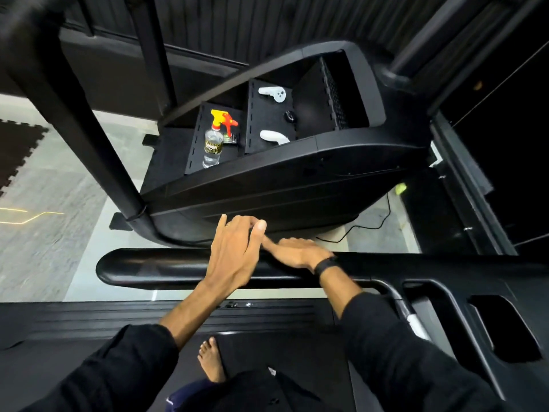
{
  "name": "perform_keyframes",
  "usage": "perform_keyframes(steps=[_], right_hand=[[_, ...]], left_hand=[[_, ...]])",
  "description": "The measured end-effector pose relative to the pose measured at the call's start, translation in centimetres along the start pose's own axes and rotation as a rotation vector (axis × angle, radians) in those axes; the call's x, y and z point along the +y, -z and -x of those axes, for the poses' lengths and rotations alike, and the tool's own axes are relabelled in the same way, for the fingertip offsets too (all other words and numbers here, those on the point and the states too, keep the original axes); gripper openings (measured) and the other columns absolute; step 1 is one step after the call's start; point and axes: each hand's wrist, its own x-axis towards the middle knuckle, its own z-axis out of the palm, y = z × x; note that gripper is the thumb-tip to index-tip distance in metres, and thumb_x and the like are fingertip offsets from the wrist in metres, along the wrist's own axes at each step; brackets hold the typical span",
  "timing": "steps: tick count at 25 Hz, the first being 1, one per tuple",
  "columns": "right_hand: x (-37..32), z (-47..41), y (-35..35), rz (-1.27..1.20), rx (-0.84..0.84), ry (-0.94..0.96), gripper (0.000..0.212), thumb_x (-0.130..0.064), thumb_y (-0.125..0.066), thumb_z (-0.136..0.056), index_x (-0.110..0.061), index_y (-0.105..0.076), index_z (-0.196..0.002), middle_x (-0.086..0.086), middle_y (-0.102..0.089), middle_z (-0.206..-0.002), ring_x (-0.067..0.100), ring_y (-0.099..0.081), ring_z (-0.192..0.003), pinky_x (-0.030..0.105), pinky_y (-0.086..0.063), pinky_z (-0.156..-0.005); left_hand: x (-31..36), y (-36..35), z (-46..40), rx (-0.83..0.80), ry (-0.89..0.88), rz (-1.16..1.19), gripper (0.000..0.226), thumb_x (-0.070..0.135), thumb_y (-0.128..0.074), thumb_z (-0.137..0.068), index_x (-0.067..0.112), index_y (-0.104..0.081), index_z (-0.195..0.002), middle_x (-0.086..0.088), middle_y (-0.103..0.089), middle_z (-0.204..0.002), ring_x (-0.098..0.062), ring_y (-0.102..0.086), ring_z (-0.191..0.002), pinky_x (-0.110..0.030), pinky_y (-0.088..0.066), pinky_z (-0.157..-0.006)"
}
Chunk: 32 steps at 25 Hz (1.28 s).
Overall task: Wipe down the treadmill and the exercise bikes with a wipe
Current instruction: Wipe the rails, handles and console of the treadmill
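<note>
Currently I see both hands over the treadmill's handrail, a glossy black rounded bar with a domed end. My left hand hovers above the bar with fingers extended and loosely together, holding nothing; a thin ring sits on one finger. My right hand lies flat on the bar, fingers straight and pressed to its top, index tip touching the left hand's thumb side. A black band wraps the right wrist. I see no wipe in either hand.

Beyond the rail, a matte black machine housing carries stepped trays lined with textured black panels. A clear plastic spray bottle with a yellow and red trigger head lies in the left tray; its black and yellow label is too blurred to read. Two white smooth plastic controllers rest in the middle tray, well apart.

Below, the treadmill deck is dark and ribbed along its side; a bare foot stands on it. Black sleeves cover both forearms.
</note>
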Motion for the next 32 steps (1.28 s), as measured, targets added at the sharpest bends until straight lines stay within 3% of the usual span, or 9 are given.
perform_keyframes(steps=[3,6,11,15,19,23,27,30,32], right_hand=[[-1.3,2.5,-4.0,0.032,0.306,0.278,0.061,-0.056,-0.017,-0.102,-0.017,-0.056,-0.129,0.004,-0.057,-0.138,0.023,-0.048,-0.131,0.038,-0.033,-0.105],[3.4,6.5,-6.2,0.089,0.464,0.472,0.071,-0.062,-0.007,-0.099,-0.023,-0.029,-0.154,-0.013,-0.020,-0.159,0.000,-0.009,-0.149,0.023,-0.002,-0.122],[11.7,5.9,-4.2,0.108,0.553,0.124,0.089,-0.072,0.010,-0.091,-0.026,-0.045,-0.144,-0.004,-0.049,-0.148,0.008,-0.035,-0.141,0.030,0.001,-0.123],[4.6,1.9,-2.6,0.052,0.370,-0.057,0.080,-0.069,-0.008,-0.094,-0.018,-0.062,-0.125,0.011,-0.063,-0.130,0.029,-0.054,-0.124,0.039,-0.037,-0.105],[-3.0,4.2,-7.1,0.183,0.508,0.310,0.065,-0.052,-0.018,-0.104,-0.008,-0.041,-0.146,0.012,-0.042,-0.152,0.024,-0.032,-0.143,0.032,-0.014,-0.121],[4.3,7.3,-8.2,0.172,0.554,0.611,0.062,-0.051,-0.023,-0.105,-0.018,-0.020,-0.157,-0.001,-0.014,-0.165,0.013,-0.008,-0.152,0.031,-0.002,-0.124],[8.5,5.1,-4.9,0.138,0.625,0.267,0.067,-0.060,-0.009,-0.101,-0.025,-0.053,-0.137,-0.001,-0.057,-0.139,0.017,-0.050,-0.131,0.022,-0.022,-0.113],[2.2,2.0,-2.3,0.118,0.296,0.017,0.080,-0.068,-0.005,-0.094,-0.019,-0.064,-0.116,0.009,-0.066,-0.125,0.028,-0.056,-0.121,0.035,-0.038,-0.096],[-3.8,0.6,-2.6,0.133,0.231,0.100,0.077,-0.068,-0.011,-0.097,-0.016,-0.062,-0.123,0.013,-0.062,-0.132,0.030,-0.054,-0.126,0.039,-0.039,-0.100]], left_hand=[[0.0,0.3,0.0,0.011,0.080,0.100,0.049,0.054,-0.016,-0.096,0.025,-0.055,-0.092,0.014,-0.056,-0.090,0.011,-0.047,-0.090,-0.042,-0.022,-0.117],[0.0,0.6,0.0,0.047,0.123,0.169,0.054,0.056,-0.015,-0.095,0.023,-0.059,-0.097,0.014,-0.058,-0.093,0.006,-0.048,-0.088,-0.040,-0.021,-0.118],[0.1,0.6,0.0,0.049,0.118,0.180,0.036,0.047,-0.024,-0.102,0.028,-0.051,-0.086,0.018,-0.051,-0.078,0.011,-0.049,-0.086,-0.043,-0.022,-0.118],[0.3,0.6,-0.1,0.063,0.122,0.177,0.040,0.050,-0.024,-0.100,0.026,-0.054,-0.087,0.016,-0.055,-0.085,0.003,-0.049,-0.085,-0.041,-0.020,-0.119],[0.2,1.1,-0.3,0.103,0.141,0.247,0.061,0.056,-0.018,-0.093,0.015,-0.063,-0.096,0.008,-0.062,-0.094,0.001,-0.049,-0.090,-0.036,-0.021,-0.118],[-0.8,3.6,-0.8,0.140,0.147,0.208,0.061,0.054,-0.018,-0.094,0.014,-0.064,-0.103,0.009,-0.062,-0.102,0.004,-0.047,-0.094,-0.038,-0.020,-0.119],[-3.1,6.9,-0.5,0.251,0.163,0.125,0.060,0.053,-0.018,-0.096,0.015,-0.064,-0.108,0.011,-0.060,-0.106,0.004,-0.046,-0.098,-0.041,-0.018,-0.120],[-3.8,8.0,0.3,0.287,0.192,0.101,0.060,0.052,-0.019,-0.097,0.015,-0.064,-0.109,0.011,-0.060,-0.104,0.002,-0.048,-0.098,-0.043,-0.021,-0.118],[-3.6,8.0,0.7,0.291,0.186,0.097,0.060,0.052,-0.018,-0.097,0.015,-0.064,-0.107,0.010,-0.061,-0.103,0.002,-0.048,-0.097,-0.044,-0.021,-0.118]])
